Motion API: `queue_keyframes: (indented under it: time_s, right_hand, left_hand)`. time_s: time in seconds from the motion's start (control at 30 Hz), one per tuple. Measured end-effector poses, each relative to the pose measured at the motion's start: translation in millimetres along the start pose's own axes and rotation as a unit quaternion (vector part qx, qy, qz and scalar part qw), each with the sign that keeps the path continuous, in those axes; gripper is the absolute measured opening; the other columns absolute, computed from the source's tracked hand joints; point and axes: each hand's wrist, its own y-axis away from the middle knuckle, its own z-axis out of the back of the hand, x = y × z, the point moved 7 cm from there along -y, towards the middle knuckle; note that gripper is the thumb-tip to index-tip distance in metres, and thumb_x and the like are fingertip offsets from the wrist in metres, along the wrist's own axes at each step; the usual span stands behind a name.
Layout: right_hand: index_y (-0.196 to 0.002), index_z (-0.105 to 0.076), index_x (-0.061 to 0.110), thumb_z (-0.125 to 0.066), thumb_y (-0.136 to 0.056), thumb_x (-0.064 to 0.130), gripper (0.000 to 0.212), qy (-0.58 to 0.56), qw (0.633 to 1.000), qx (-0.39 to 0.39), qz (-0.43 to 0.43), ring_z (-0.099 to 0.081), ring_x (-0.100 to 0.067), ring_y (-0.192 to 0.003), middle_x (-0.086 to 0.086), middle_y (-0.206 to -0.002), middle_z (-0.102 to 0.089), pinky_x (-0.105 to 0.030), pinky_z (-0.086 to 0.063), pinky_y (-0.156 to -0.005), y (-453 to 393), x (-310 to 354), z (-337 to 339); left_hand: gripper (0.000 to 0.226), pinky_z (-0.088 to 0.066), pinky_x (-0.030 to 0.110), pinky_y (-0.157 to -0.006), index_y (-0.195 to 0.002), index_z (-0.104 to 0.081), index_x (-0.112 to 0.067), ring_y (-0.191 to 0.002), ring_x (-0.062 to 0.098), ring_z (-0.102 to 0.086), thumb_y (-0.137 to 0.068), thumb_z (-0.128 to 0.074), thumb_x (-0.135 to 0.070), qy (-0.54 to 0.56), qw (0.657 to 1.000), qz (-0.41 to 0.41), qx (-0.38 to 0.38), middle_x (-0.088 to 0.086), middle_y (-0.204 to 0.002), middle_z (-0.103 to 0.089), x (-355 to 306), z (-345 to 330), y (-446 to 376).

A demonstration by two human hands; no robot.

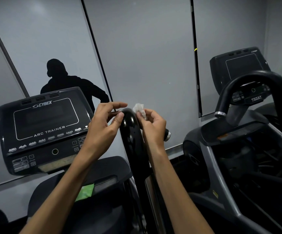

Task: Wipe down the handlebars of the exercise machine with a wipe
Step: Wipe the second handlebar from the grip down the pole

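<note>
Black handlebar [130,130] between 2 hands: right [151,126] pinching wipe [139,110] (crumpled), left [105,122] loosely open.

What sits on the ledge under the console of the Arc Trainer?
A green packet lies on the ledge below the console. The left forearm covers part of the ledge, so anything else there cannot be seen.

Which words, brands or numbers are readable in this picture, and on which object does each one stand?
"CYBEX": top of the left machine's console, above its screen.
"ARC TRAINER": same console, on the lower border of the screen.
"750AT": plate on the right machine, under its curved black handlebar.
Small logo on the right console's top edge: too blurred to read.
Button markings and the yellow sticker on the right frame: too small to read.
</note>
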Motion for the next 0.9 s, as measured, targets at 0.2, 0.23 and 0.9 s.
queue_keyframes:
  time_s: [0.2, 0.23, 0.9]
  right_hand:
    - [-0.087, -0.067, 0.009, -0.071, -0.092, -0.001, 0.012, -0.071, 0.997, 0.015, -0.035, -0.064, -0.011, -0.066, -0.008, -0.078, -0.068, -0.020, -0.054, -0.062, 1.3, -3.7, -2.8]
    - [-0.086, -0.066, 0.010, -0.072, -0.091, -0.001, 0.013, -0.069, 0.997, 0.006, -0.039, -0.064, -0.012, -0.066, -0.007, -0.077, -0.067, -0.020, -0.054, -0.062, -3.5, -2.5, -4.2]
    - [-0.097, -0.074, 0.008, -0.071, -0.088, 0.009, 0.010, -0.106, 0.985, 0.130, 0.028, -0.067, -0.017, -0.077, -0.008, -0.084, -0.073, -0.024, -0.057, -0.068, 34.0, 20.5, 21.0]
  left_hand:
    - [0.027, -0.052, 0.046, -0.102, -0.120, -0.066, -0.031, -0.109, 0.011, -0.063, -0.100, -0.058, -0.015, 0.016, 1.000, 0.007, 0.006, -0.005, -0.123, -0.056, 1.5, -0.3, -1.1]
    - [0.027, -0.051, 0.046, -0.102, -0.120, -0.066, -0.030, -0.109, 0.011, -0.063, -0.100, -0.059, -0.014, 0.019, 1.000, 0.008, 0.008, -0.005, -0.124, -0.056, 2.0, 0.2, -1.2]
    - [0.025, -0.051, 0.046, -0.102, -0.109, -0.068, -0.034, -0.107, 0.015, -0.064, -0.099, -0.059, -0.013, 0.033, 0.999, -0.001, 0.017, 0.000, -0.114, -0.059, 1.7, 0.1, -0.6]
